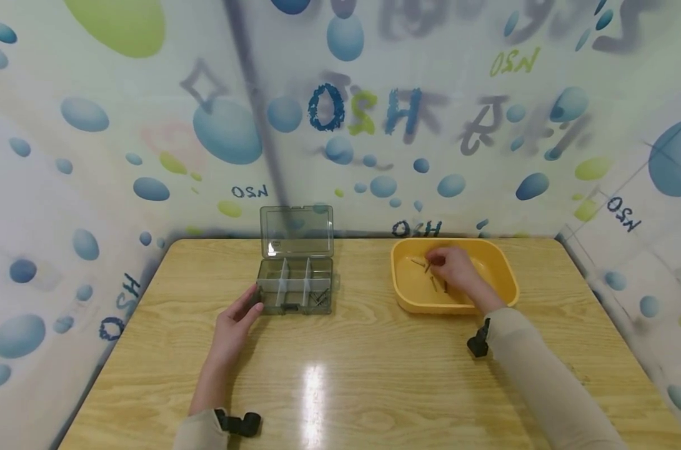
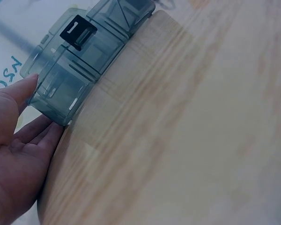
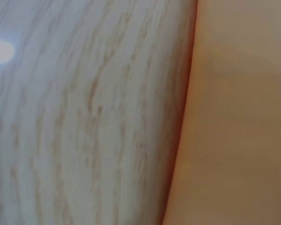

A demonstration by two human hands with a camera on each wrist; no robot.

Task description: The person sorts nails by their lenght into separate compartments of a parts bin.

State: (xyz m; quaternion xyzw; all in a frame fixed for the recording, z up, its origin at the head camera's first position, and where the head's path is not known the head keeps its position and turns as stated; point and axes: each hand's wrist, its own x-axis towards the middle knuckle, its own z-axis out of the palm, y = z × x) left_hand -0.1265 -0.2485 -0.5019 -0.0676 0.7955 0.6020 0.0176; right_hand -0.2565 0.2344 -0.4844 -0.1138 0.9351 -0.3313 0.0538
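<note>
My left hand (image 1: 233, 325) rests against the left side of a clear grey compartment box (image 1: 295, 306) whose lid (image 1: 297, 231) stands raised at the back. In the left wrist view the thumb touches the box's upper edge, and nearly straight fingers reach its lower corner. Several small screws (image 1: 319, 297) lie in the front right compartment. My right hand (image 1: 455, 269) reaches into a yellow tray (image 1: 401, 299), fingers bent down at a small screw (image 1: 427, 267); whether they pinch it is unclear. Other screws (image 1: 433, 284) lie around it. The right wrist view misses the hand.
Both containers stand near the back edge of a wooden table (image 1: 363, 356), with a gap of tabletop between them. A white patterned sheet (image 1: 368, 162) hangs behind the table and along its sides. Black wrist cameras (image 1: 245, 424) are strapped to both arms.
</note>
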